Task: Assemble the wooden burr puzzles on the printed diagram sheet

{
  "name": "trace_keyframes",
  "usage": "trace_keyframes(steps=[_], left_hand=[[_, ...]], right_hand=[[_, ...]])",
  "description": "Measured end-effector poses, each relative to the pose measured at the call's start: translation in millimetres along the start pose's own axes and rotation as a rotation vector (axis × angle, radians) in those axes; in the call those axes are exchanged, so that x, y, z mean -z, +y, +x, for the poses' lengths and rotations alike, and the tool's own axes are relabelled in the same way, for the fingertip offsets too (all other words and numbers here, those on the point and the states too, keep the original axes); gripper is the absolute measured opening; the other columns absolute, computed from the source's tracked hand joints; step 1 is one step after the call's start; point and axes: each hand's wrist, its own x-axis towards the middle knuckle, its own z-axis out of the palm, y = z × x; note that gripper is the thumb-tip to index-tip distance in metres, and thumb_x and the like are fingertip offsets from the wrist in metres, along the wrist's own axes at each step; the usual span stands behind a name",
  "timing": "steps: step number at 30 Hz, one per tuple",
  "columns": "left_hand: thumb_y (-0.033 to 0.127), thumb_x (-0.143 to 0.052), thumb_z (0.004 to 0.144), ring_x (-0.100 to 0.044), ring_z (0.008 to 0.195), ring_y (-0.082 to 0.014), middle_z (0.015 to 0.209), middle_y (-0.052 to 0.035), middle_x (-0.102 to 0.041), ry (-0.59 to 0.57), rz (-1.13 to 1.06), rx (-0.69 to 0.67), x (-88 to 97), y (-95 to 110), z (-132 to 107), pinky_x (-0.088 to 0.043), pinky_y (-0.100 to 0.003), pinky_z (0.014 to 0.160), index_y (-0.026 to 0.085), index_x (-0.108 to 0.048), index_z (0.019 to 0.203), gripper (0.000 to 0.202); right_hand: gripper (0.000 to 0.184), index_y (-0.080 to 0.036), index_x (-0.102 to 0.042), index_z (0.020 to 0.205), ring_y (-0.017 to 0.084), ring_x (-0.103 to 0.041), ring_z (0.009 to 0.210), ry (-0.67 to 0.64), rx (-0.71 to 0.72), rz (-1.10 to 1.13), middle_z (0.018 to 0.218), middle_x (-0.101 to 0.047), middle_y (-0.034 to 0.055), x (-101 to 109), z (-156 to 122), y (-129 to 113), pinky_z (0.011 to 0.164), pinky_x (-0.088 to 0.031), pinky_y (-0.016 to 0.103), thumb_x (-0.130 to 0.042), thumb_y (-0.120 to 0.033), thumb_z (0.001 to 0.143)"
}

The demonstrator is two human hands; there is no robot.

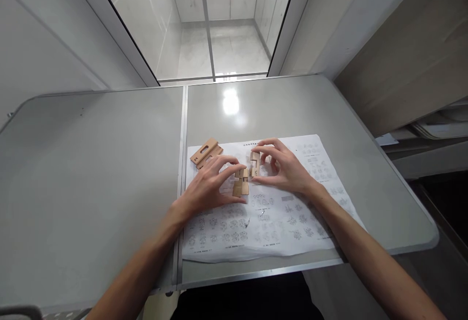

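Over a printed paper sheet (270, 232), my left hand (210, 181) grips a few joined wooden puzzle pieces (240, 187) between thumb and fingers. Just to the right, my right hand (285, 166) pinches one notched wooden puzzle piece (255, 164) by its two ends. A narrow gap separates it from the joined pieces. Beyond my left hand, two slotted wooden pieces (205, 152) lie side by side at the sheet's upper left corner; one bears a number, and the nearer one is partly hidden by the hand.
The sheet with rows of small diagrams lies on a grey folding table (109, 174) with a metal seam (182, 164). A glass door (219, 28) stands behind the far edge. To the right are a wooden panel (405, 57) and a shelf with papers (446, 127).
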Motion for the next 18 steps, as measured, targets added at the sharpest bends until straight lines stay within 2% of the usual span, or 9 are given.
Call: trace_keyframes(steps=[2,4,6,8,11,14,18], left_hand=[[0.051,-0.087,0.089,-0.068,0.125,-0.0313,0.138,-0.0137,-0.067,0.014,-0.083,0.014,-2.4,4,0,-0.059,-0.051,0.107,0.029,-0.053,0.153,0.076],[0.049,-0.089,0.087,-0.070,0.125,-0.0303,0.139,-0.0136,-0.068,0.035,-0.189,0.063,-5.1,7,0,-0.059,-0.049,0.108,0.029,-0.049,0.157,0.083],[0.051,-0.094,0.080,-0.072,0.122,-0.0298,0.137,-0.0132,-0.070,0.069,-0.310,0.138,-7.7,8,0,-0.060,-0.048,0.107,0.027,-0.050,0.154,0.089],[0.052,-0.098,0.074,-0.073,0.118,-0.0292,0.132,-0.0126,-0.072,0.106,-0.418,0.208,-9.6,9,1,-0.061,-0.047,0.105,0.025,-0.057,0.145,0.086],[0.049,-0.100,0.072,-0.073,0.113,-0.0273,0.127,-0.0120,-0.073,0.107,-0.521,0.253,-11.5,9,2,-0.060,-0.046,0.105,0.024,-0.063,0.136,0.078],[0.049,-0.097,0.077,-0.072,0.108,-0.0251,0.128,-0.0117,-0.072,0.054,-0.607,0.262,-13.5,9,3,-0.061,-0.045,0.102,0.025,-0.063,0.142,0.077],[0.049,-0.092,0.084,-0.070,0.118,-0.0277,0.136,-0.0131,-0.069,0.029,-0.736,0.296,-15.2,9,6,-0.061,-0.046,0.104,0.029,-0.066,0.146,0.070]], right_hand=[[0.055,-0.029,-0.067,0.134,0.021,-0.069,0.089,0.046,-0.045,0.112,0.136,-0.063,0.0117,-1,0,-2,0.061,-0.056,0.033,-0.088,-0.047,0.087],[0.057,-0.027,-0.066,0.135,0.018,-0.066,0.081,0.067,-0.134,0.219,0.119,-0.070,0.0087,-3,0,-4,0.060,-0.053,0.031,-0.089,-0.046,0.086],[0.061,-0.026,-0.065,0.137,0.015,-0.059,0.069,0.068,-0.235,0.315,0.098,-0.071,0.0031,-4,-1,-4,0.060,-0.052,0.030,-0.091,-0.046,0.085],[0.064,-0.026,-0.064,0.140,0.013,-0.053,0.063,0.057,-0.297,0.408,0.089,-0.068,-0.0003,-4,-2,-2,0.059,-0.050,0.029,-0.092,-0.045,0.085],[0.065,-0.027,-0.064,0.140,0.013,-0.052,0.064,-0.007,-0.291,0.552,0.091,-0.068,0.0005,-2,-1,2,0.057,-0.046,0.028,-0.092,-0.046,0.084],[0.066,-0.027,-0.066,0.141,0.015,-0.053,0.066,-0.095,-0.244,0.642,0.090,-0.068,0.0010,0,0,4,0.058,-0.047,0.030,-0.092,-0.047,0.083],[0.065,-0.029,-0.067,0.141,0.016,-0.057,0.073,-0.129,-0.203,0.617,0.092,-0.067,0.0011,-1,-1,0,0.061,-0.048,0.030,-0.093,-0.043,0.083]])
